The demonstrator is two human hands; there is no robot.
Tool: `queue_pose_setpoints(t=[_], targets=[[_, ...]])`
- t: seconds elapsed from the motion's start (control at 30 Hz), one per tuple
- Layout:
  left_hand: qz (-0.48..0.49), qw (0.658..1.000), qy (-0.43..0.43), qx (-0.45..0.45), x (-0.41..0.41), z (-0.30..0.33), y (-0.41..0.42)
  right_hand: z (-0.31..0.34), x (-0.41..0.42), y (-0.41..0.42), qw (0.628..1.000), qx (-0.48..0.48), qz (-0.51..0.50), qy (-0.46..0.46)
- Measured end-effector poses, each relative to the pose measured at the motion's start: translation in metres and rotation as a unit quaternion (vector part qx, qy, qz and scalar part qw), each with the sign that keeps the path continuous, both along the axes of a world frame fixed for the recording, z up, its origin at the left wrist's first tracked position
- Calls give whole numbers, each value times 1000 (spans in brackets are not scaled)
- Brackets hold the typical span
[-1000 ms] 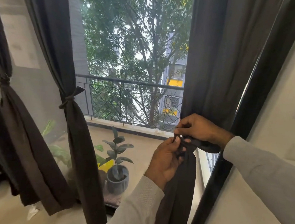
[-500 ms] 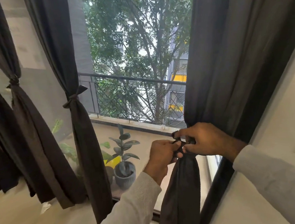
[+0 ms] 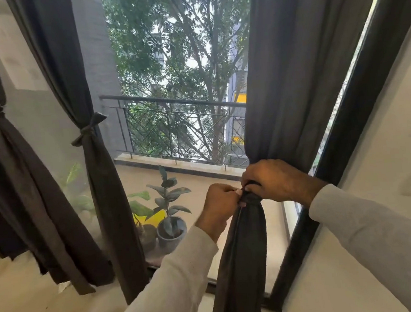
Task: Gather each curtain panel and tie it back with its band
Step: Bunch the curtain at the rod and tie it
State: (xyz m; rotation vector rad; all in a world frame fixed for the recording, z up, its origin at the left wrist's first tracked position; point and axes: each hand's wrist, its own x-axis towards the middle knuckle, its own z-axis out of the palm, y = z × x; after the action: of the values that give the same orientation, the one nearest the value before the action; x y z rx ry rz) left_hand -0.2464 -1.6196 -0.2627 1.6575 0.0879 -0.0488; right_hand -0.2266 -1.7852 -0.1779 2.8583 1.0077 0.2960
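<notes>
Head view. Right panel (image 3: pixel 289 75) is gathered to a narrow neck at window height, beside the dark frame (image 3: pixel 359 124). Band (image 3: pixel 249 198) is wrapped at that neck, mostly hidden between the hands. Left hand (image 3: pixel 219 205) is curled shut, fingertips pinched on the band's near side. Right hand (image 3: pixel 276 181) is closed over the top of the neck, gripping band and cloth together. Whether a knot is drawn tight cannot be told.

Middle panel (image 3: pixel 95 169) is seen already tied, its knot (image 3: pixel 88 131) with ends sticking out. Far-left panel (image 3: pixel 10 156) is likewise tied. Judged nearly finished: only this last tie remains to be secured.
</notes>
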Motion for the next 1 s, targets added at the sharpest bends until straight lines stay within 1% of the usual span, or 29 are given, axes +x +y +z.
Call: queue_pose_setpoints(t=[0.03, 0.07, 0.1, 0.13, 0.2, 0.3, 0.37, 0.43, 0.5, 0.57, 0.63, 0.7, 0.77, 0.83, 0.9, 1.0], targets=[[-37, 995, 47, -75, -2, 1, 3, 0, 0, -3, 1000, 26, 1, -4], [-73, 980, 85, -166, -3, 1, 5, -1, 0, -6, 998, 59, 6, -5], [-101, 954, 109, -261, -3, 1, 6, -2, 0, -9, 996, 94, 13, -6], [-118, 928, 116, -333, -1, -2, 6, -4, 2, -13, 991, 128, 27, -7], [-127, 895, 96, -416, -1, -9, 2, -7, 5, -17, 981, 188, 56, -9], [-131, 874, 57, -464, -1, -16, -8, -10, 11, -25, 968, 241, 70, 17], [-126, 871, 45, -473, 2, -18, -10, -12, 11, -31, 958, 262, 78, 81], [-126, 871, 41, -474, 6, -19, -9, -11, 7, -36, 937, 305, 72, 154], [-130, 875, 40, -465, 9, -19, -9, -9, 5, -37, 920, 346, 50, 175], [-135, 888, 41, -438, 11, -19, -11, -6, 3, -37, 919, 362, 22, 152], [-127, 910, 43, -392, 13, -20, -13, -8, 2, -35, 923, 366, -3, 123], [-99, 939, 44, -327, 14, -23, -15, -14, -1, -36, 927, 364, -42, 78], [-59, 957, 38, -282, 14, -29, -17, -23, -7, -34, 931, 355, -85, 23], [-47, 963, 21, -263, 12, -38, -20, -30, -13, -30, 940, 323, -109, -25], [-48, 970, -3, -237, 8, -47, -23, -31, -19, -25, 953, 263, -137, -70], [-35, 984, -42, -171, 0, -62, -24, -27, -28, -23, 953, 218, -182, -109]])
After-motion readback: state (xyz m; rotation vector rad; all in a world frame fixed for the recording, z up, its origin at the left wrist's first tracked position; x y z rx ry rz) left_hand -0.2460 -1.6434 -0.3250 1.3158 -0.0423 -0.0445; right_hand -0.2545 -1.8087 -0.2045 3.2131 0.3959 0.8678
